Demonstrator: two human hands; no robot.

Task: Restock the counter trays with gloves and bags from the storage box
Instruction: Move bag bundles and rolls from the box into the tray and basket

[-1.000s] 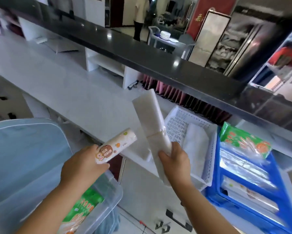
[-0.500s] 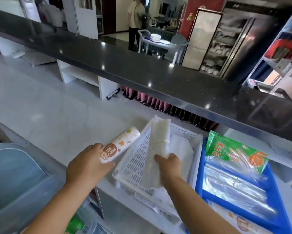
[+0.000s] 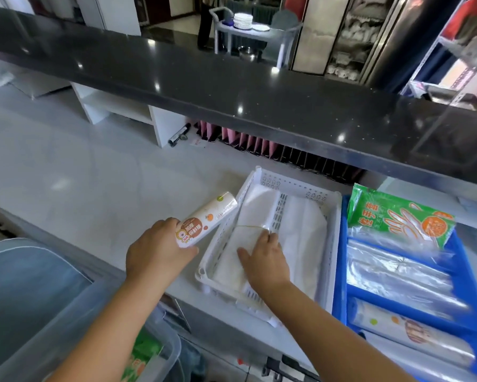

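Note:
My left hand (image 3: 157,252) grips a white printed roll (image 3: 207,219) just left of the white slotted tray (image 3: 334,238) on the counter. My right hand (image 3: 265,260) lies flat, fingers spread, on a white bundle of bags (image 3: 248,216) lying in the tray's left half; another white bundle (image 3: 303,235) fills the right half. To the right stands a blue tray (image 3: 463,274) with a green glove pack (image 3: 397,216), clear bag packs (image 3: 397,274) and a printed roll (image 3: 408,332). The clear storage box (image 3: 74,321) sits at lower left, a green pack (image 3: 143,354) visible inside.
A raised black countertop (image 3: 232,86) runs across behind the white work surface (image 3: 80,172). Pink and dark folders (image 3: 259,147) and a marker (image 3: 178,136) sit under its ledge. A person stands far back near a cart with plates (image 3: 243,20).
My right hand has lowered the white bag bundle from upright in the air into the white tray and now rests flat on it. My left hand with the roll moved closer to the tray.

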